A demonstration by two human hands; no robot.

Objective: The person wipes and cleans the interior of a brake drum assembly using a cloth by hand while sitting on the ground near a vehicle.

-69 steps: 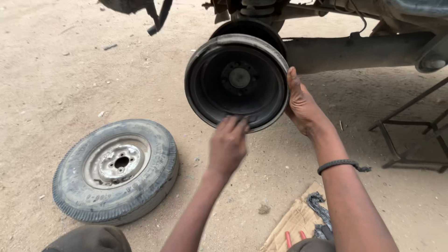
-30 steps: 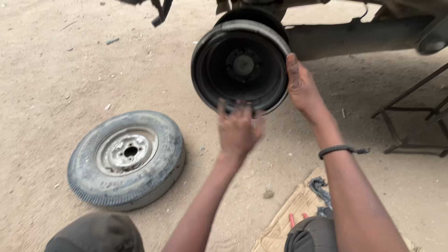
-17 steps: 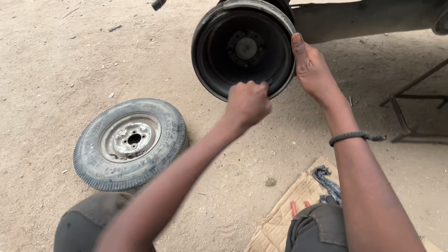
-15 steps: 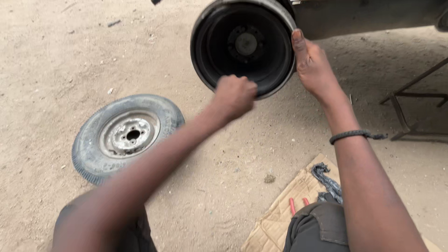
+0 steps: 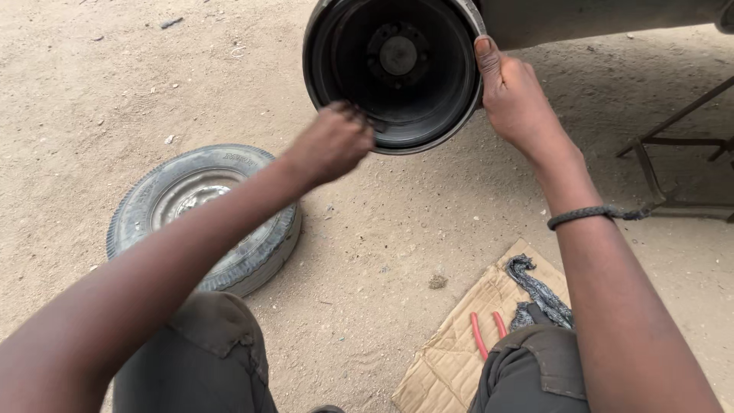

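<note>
The right hand grips the right rim of the black drum, thumb over the edge, while the left hand, fingers curled together, works at its lower left lip. To do this well, steady the drum and pull evenly on both sides. It sits on the hub under the vehicle, dark and dusty, above the sandy ground.
</note>
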